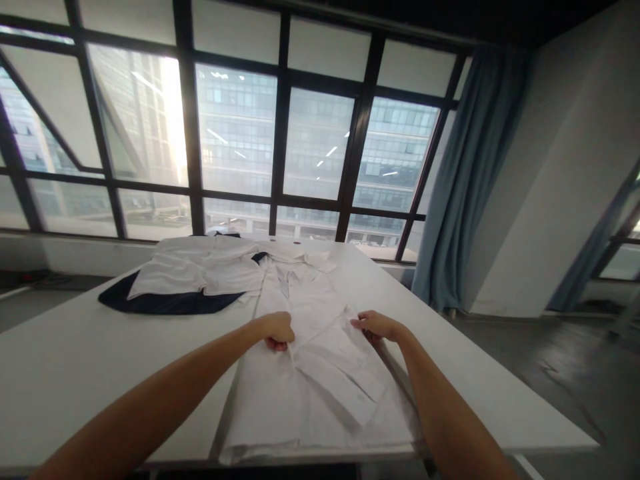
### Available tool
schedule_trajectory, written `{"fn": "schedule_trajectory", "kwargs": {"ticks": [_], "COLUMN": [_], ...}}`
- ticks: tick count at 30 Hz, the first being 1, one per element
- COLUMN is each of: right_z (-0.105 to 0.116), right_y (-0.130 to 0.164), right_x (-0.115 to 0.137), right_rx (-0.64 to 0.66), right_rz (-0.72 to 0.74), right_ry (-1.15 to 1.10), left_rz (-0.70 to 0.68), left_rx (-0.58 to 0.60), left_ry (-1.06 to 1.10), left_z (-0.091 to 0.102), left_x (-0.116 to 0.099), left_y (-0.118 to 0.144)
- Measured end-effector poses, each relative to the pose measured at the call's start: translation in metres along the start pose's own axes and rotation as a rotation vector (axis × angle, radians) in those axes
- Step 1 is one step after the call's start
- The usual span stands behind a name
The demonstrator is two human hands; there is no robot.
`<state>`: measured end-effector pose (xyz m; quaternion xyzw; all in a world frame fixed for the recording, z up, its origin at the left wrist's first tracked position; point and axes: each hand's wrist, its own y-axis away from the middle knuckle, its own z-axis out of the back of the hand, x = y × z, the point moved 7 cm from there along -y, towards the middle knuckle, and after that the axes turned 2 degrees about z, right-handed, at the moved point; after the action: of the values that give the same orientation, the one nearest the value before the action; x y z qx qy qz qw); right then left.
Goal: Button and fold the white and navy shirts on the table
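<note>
A white shirt (320, 360) lies flat on a big white table (75, 373), with its collar pointing away toward the window (235, 133). The shirt sits near the close edge of the table, right in front of the person.

The left hand (277, 330) is curled shut and pinches a bit of the shirt cloth near the middle of the shirt. The right hand (376, 326) is just beside it on the right. Its fingers are bent and pinch a fold of the same shirt. The two hands are near each other but do not touch.

Farther back on the table, to the left, lies another white garment (200, 270). It rests on top of a dark blue cloth (165, 303). A blue curtain (465, 180) hangs beside the window on the right.
</note>
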<state>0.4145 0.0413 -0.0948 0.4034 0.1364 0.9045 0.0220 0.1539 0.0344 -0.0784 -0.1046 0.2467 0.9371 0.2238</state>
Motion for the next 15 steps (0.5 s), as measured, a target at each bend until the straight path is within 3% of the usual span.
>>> {"fn": "schedule_trajectory", "kwargs": {"ticks": [2,3,5,7,9,12,15], "right_z": [0.000,0.001,0.002,0.003,0.000,-0.008,-0.007], "right_y": [0.001,0.002,0.007,0.013,0.018,0.025,0.028], "right_x": [0.002,0.003,0.006,0.009,0.009,0.015,0.040], "right_rx": [0.000,0.001,0.007,0.033,0.089,0.190,0.138], "right_rz": [-0.003,-0.002,0.009,0.015,-0.017,-0.087,-0.065], "right_ry": [0.010,0.011,-0.003,-0.037,-0.066,-0.093,-0.080], "left_rz": [0.042,0.022,-0.089,-0.240,-0.330,-0.333,-0.319], "left_rx": [-0.051,-0.130,-0.369,-0.523,-0.509,-0.390,-0.355], "left_ry": [0.086,0.103,0.046,-0.085,-0.179,-0.213,-0.191], "left_z": [0.008,0.015,0.029,0.028,0.010,-0.015,-0.018], "left_x": [0.011,0.016,0.023,0.027,0.034,0.045,0.047], "left_y": [0.005,0.008,0.014,0.020,0.019,0.015,0.019]}}
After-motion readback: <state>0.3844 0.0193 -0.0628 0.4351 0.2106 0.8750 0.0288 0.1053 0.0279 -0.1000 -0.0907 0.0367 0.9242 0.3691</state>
